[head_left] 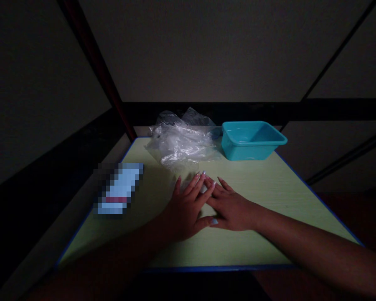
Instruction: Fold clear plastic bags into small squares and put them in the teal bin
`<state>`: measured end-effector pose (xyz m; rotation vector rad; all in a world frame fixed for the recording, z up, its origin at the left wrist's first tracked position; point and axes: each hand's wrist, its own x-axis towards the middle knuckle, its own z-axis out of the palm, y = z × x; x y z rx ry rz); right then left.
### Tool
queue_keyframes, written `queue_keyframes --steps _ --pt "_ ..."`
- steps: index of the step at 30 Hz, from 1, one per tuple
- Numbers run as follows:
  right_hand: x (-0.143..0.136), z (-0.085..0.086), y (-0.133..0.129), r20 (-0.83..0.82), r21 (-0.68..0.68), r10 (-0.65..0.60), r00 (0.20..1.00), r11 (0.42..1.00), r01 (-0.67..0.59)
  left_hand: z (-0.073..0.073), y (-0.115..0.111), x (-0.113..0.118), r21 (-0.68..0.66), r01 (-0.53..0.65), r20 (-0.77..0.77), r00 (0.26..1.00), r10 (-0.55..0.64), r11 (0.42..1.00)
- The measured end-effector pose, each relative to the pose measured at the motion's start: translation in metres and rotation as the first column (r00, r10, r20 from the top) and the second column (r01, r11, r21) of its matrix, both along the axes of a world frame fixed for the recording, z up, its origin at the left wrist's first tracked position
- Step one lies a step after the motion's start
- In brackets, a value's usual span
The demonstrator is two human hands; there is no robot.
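My left hand [189, 207] lies palm down near the middle of the pale green table [263, 184], its fingers spread. From the right, my right hand [227, 205] rests palm down as well, fingers apart. The fingertips of both hands overlap, with the left fingers over the right ones. A small whitish patch shows between the fingers; what it is cannot be made out. Just beyond the fingertips sits a crumpled heap of clear plastic bags [184, 142].
A turquoise plastic basin [252, 150] stands at the table's back right corner. On the left side lies a pixelated, bright flat object [122, 190]. Blue edging [219, 268] borders the table, and a panelled wall [207, 54] rises behind it.
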<state>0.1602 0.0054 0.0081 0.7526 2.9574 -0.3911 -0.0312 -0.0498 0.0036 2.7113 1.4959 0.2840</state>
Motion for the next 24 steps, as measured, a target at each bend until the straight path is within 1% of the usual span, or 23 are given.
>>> queue_keyframes --steps 1,4,8,10,12,14,18,21,24 --pt "0.000 0.000 0.000 -0.003 -0.002 -0.002 1.000 1.000 0.002 0.000 0.000 0.000 -0.015 -0.006 -0.001 1.000 0.006 1.000" --pt "-0.001 0.000 0.000 -0.010 -0.021 -0.011 1.000 1.000 0.011 -0.001 0.002 -0.002 -0.067 -0.078 -0.007 0.997 0.078 0.995" --pt "0.002 0.002 0.004 -0.066 -0.061 -0.038 0.997 0.998 0.034 -0.002 0.008 -0.010 -0.034 -0.114 0.036 0.993 0.115 0.993" --pt "0.007 0.005 0.009 -0.124 -0.044 -0.066 0.990 0.997 0.061 -0.003 0.013 -0.016 -0.022 -0.125 0.067 0.990 0.127 0.992" --pt "0.014 0.010 0.017 -0.174 0.005 -0.067 0.983 0.998 0.069 -0.004 0.018 -0.022 -0.034 -0.128 0.089 0.987 0.131 0.991" --pt "0.022 0.016 0.024 -0.208 0.059 -0.032 0.978 0.997 0.045 -0.005 0.023 -0.028 -0.054 -0.100 0.094 0.990 0.105 0.994" --pt "0.033 0.026 0.035 -0.232 0.113 0.083 0.969 0.992 -0.058 -0.005 0.028 -0.035 -0.089 0.025 0.062 0.998 -0.019 0.996" --pt "0.034 0.027 0.035 -0.206 0.123 0.161 0.965 0.983 -0.138 -0.005 0.028 -0.036 -0.127 0.084 0.034 0.996 -0.080 0.988" --pt "0.032 0.024 0.032 -0.191 0.136 0.193 0.963 0.976 -0.168 -0.005 0.028 -0.036 -0.183 0.092 0.021 0.996 -0.089 0.979"
